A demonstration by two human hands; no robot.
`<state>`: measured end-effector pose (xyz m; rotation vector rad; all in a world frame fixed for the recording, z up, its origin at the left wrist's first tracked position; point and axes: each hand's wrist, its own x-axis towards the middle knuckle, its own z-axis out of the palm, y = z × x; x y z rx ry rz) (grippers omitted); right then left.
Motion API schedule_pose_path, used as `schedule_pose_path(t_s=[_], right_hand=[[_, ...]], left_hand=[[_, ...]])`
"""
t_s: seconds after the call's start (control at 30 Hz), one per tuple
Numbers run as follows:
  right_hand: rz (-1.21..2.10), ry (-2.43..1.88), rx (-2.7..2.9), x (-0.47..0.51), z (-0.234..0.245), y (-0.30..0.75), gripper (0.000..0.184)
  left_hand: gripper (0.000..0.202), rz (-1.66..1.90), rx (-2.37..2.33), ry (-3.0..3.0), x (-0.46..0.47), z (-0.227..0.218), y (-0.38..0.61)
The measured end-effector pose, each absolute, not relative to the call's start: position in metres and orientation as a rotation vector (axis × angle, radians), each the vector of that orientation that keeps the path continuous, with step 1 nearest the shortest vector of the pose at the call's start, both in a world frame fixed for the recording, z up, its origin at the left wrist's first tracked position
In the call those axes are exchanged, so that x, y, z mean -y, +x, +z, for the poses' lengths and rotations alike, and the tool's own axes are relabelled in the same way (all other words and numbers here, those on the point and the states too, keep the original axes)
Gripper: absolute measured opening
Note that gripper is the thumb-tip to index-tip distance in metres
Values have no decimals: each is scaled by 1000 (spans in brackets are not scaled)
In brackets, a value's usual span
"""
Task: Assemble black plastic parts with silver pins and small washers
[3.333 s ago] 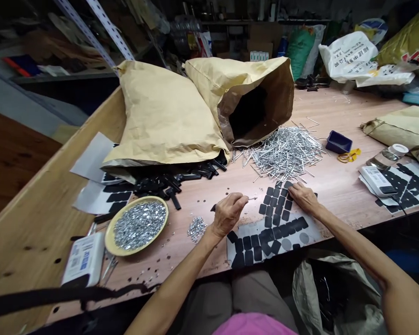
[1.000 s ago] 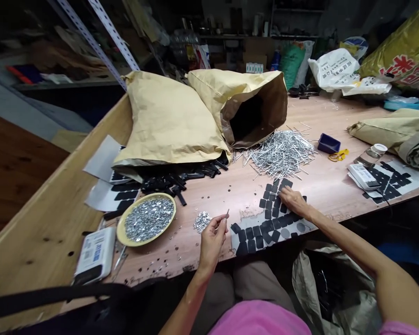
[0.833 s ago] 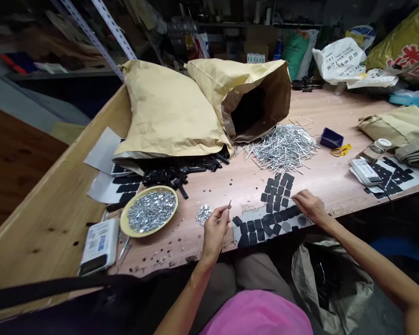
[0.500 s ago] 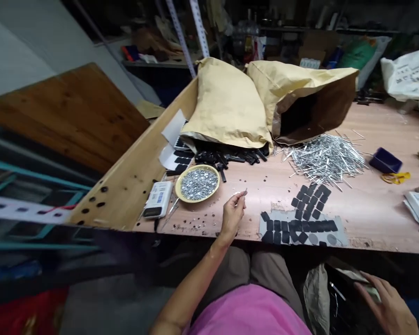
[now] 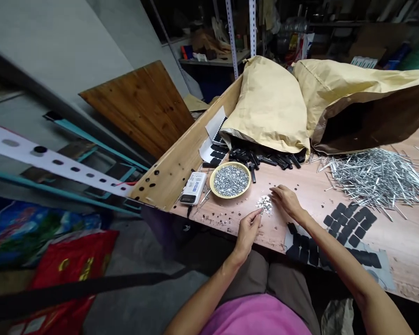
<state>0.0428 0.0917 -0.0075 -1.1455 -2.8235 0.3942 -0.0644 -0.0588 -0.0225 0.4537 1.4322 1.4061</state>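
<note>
Cluttered workshop. A wooden tabletop (image 5: 405, 242) carries sacks (image 5: 272, 102), pins (image 5: 377, 174) and a dish (image 5: 211, 182). Near its front edge lies a roundish pile (image 5: 264, 204) of silver bits, with no long axis. My left hand (image 5: 248, 229) has its fingers pinched shut beside the pile. My right hand (image 5: 286, 201) curls against it, grip unclear.

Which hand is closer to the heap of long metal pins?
Right. The right hand lies left of the pin heap, apart from it; the left hand is further left and nearer the camera.

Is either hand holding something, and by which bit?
Hard to tell. The left hand pinches its fingertips at the little silver pile; the right hand reaches beside it.
</note>
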Motion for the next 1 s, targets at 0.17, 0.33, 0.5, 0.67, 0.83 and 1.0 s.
schedule_pose_path(t_s=[0.17,0.33,0.5,0.67,0.83,1.0], right_hand=[[379,-1217,3035,-103,-5,-5,26],[416,-1222,3030,-107,-2,-14,23],[856,-1157,2583,-96,-6,7,12],[1211,-973,1883,-57,-3,35,12],[1245,-1022,1693,-35,7,53,18],[1251,-1027,1588,-26,9,65,24]], left_hand=[[54,1433,-1437,413,56,-24,-82],[55,1444,-1417,375,49,-20,-89],[59,1427,-1337,371,45,-6,-86],[56,1384,-1261,431,44,5,-74],[55,1351,-1235,511,44,10,-62],[55,1323,-1229,615,44,14,-56]])
